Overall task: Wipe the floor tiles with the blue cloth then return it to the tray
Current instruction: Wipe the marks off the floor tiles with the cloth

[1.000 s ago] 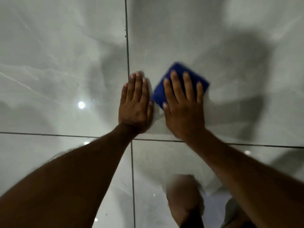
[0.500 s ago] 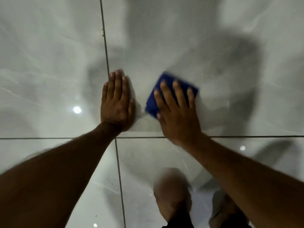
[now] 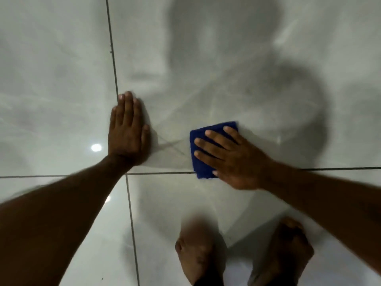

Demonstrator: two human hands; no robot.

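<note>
Floor: glossy pale grey marble-look floor tiles (image 3: 206, 58) with dark grout lines (image 3: 112, 48) are filling the view; your shadow is lying across the far tile and a ceiling light is reflecting as a bright spot (image 3: 96, 147).
Cloth: the folded dark blue cloth (image 3: 199, 162) is lying flat on the floor, its near corner crossing the horizontal grout line.
Right hand (image 3: 233, 159): you are pressing it palm-down on the cloth, fingers spread and straight, not gripping.
Left hand (image 3: 127, 133): you are bracing it flat on the bare tile just right of the vertical grout line, fingers together, holding nothing, well apart from the cloth.
Feet: your bare feet (image 3: 198, 256) are standing on the near tile, blurred.
Tray: not showing in this view.
</note>
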